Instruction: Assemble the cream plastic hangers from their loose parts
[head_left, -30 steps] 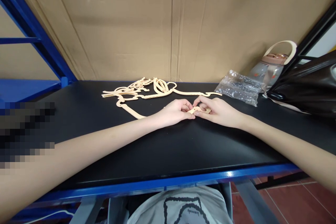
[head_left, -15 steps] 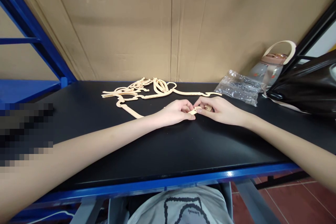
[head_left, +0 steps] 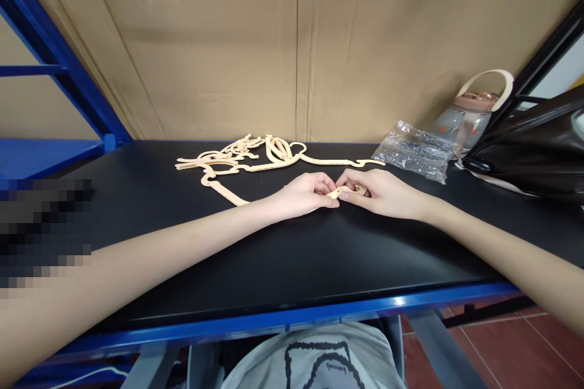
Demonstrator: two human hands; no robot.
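Observation:
My left hand (head_left: 305,196) and my right hand (head_left: 384,193) meet over the black tabletop (head_left: 274,261). Fingers and thumbs of both pinch a beige plastic clothes hanger (head_left: 336,193), of which a short piece shows between the fingertips. Most of it is hidden by the hands. Behind them lies an opened-out beige hanger (head_left: 274,165) with its hook and long arms. Beyond my left forearm, a beige hanger arm (head_left: 225,193) with a notched end rests on the table, partly covered by the forearm.
A heap of beige hanger pieces (head_left: 241,147) is at the back, left of centre. Back right are a crumpled clear plastic bag (head_left: 413,155), a handled water bottle (head_left: 469,118) and a shiny black bag (head_left: 538,140). A cardboard wall (head_left: 219,42) stands behind the table.
The hanger piece between my fingertips has turned slightly, and my right thumb has shifted a little to the left over it. Both hands keep their pinch.

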